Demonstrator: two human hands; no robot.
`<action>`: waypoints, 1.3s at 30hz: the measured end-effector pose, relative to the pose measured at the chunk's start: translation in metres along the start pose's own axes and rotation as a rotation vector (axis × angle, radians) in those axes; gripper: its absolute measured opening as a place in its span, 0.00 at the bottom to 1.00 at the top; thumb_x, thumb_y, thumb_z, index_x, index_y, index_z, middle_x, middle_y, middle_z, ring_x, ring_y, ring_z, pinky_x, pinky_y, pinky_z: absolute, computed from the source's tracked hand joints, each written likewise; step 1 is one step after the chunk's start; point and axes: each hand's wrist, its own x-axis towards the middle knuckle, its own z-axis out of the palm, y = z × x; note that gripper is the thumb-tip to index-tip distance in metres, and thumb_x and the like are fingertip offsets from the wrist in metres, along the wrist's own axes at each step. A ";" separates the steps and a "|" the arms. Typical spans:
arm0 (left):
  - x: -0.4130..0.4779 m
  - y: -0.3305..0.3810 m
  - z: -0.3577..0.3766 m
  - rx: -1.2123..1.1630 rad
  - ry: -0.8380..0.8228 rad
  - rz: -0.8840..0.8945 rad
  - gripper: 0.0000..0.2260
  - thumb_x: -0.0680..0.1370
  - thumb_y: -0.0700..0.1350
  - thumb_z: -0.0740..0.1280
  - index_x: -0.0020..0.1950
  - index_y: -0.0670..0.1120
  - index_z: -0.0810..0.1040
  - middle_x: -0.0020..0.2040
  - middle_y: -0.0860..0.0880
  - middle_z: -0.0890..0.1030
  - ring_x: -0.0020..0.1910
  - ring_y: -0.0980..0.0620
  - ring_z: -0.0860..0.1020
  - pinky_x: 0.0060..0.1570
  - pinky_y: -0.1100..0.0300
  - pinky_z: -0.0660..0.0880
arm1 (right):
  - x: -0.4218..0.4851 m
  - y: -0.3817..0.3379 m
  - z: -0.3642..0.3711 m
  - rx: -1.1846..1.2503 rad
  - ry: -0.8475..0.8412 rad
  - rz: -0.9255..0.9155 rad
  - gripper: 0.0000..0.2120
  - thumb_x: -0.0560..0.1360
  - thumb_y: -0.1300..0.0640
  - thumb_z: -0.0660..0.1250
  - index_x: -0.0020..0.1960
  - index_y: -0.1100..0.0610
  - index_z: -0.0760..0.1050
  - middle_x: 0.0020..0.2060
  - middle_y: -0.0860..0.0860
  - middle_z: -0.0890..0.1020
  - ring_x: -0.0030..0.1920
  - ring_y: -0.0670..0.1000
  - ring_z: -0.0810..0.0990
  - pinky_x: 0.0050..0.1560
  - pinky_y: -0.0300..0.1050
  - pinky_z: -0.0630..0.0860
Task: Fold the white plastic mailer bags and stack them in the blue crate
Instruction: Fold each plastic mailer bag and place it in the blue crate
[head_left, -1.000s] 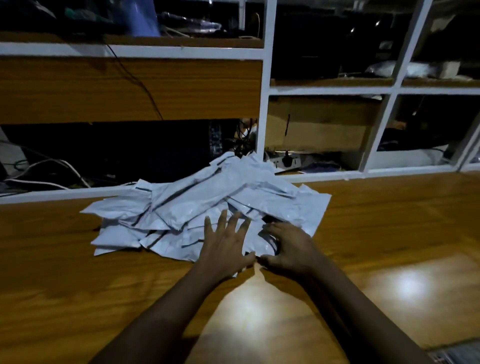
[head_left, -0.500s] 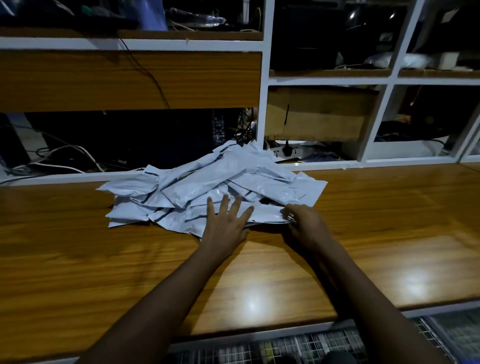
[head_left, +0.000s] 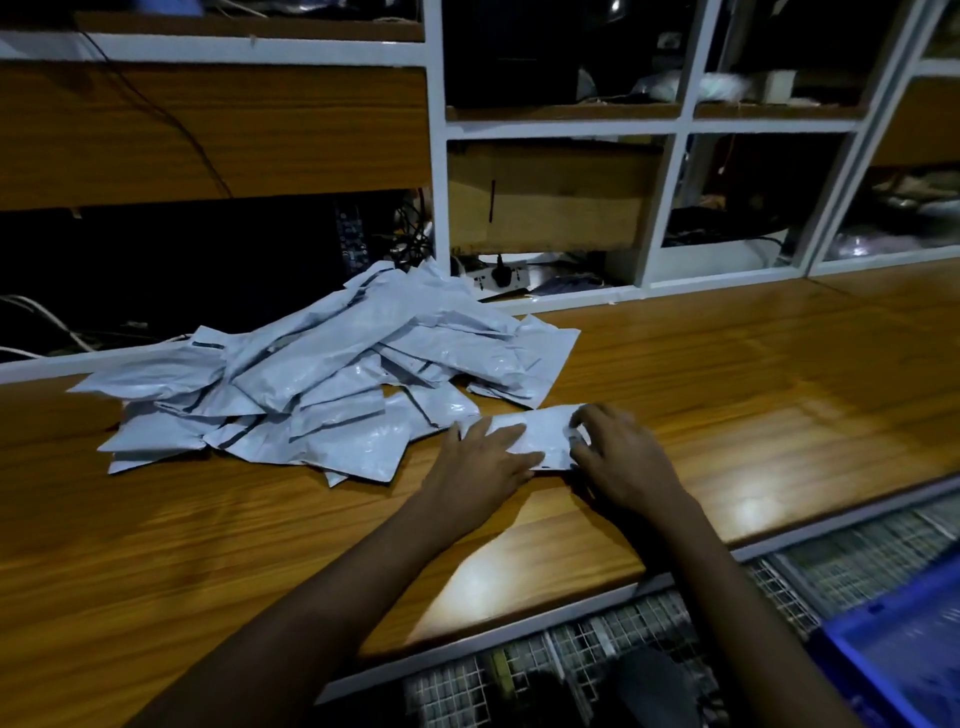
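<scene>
Wooden counter (head_left: 727, 374), left hand (head_left: 480, 465) fingers straight, pressing a mailer bag (head_left: 545, 428), right hand (head_left: 621, 457) fingers curled, pinching its end.

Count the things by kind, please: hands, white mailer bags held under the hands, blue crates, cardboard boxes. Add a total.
Hands: 2, left hand and right hand
white mailer bag under the hands: 1
blue crate: 1
cardboard box: 1
Total: 5
The pile of mailer bags overlaps too much to count.
</scene>
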 end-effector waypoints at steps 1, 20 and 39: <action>0.003 0.000 0.002 -0.070 -0.031 0.024 0.15 0.78 0.56 0.61 0.61 0.58 0.82 0.67 0.45 0.78 0.64 0.34 0.75 0.55 0.38 0.75 | 0.000 0.004 0.003 -0.020 -0.008 0.002 0.14 0.79 0.49 0.60 0.60 0.55 0.76 0.57 0.54 0.79 0.54 0.58 0.76 0.48 0.49 0.70; 0.047 0.025 0.000 0.007 -0.203 -0.010 0.33 0.75 0.62 0.40 0.78 0.54 0.60 0.76 0.47 0.65 0.70 0.43 0.66 0.63 0.45 0.63 | -0.034 0.021 -0.005 -0.380 -0.349 0.234 0.37 0.74 0.37 0.35 0.79 0.51 0.53 0.81 0.54 0.47 0.79 0.64 0.45 0.71 0.74 0.49; 0.063 0.047 0.025 -0.029 -0.078 0.041 0.29 0.80 0.52 0.43 0.69 0.42 0.75 0.68 0.41 0.76 0.65 0.38 0.75 0.64 0.42 0.71 | -0.017 0.010 0.017 -0.270 -0.135 0.177 0.29 0.81 0.49 0.44 0.69 0.63 0.73 0.66 0.60 0.77 0.66 0.65 0.75 0.63 0.64 0.71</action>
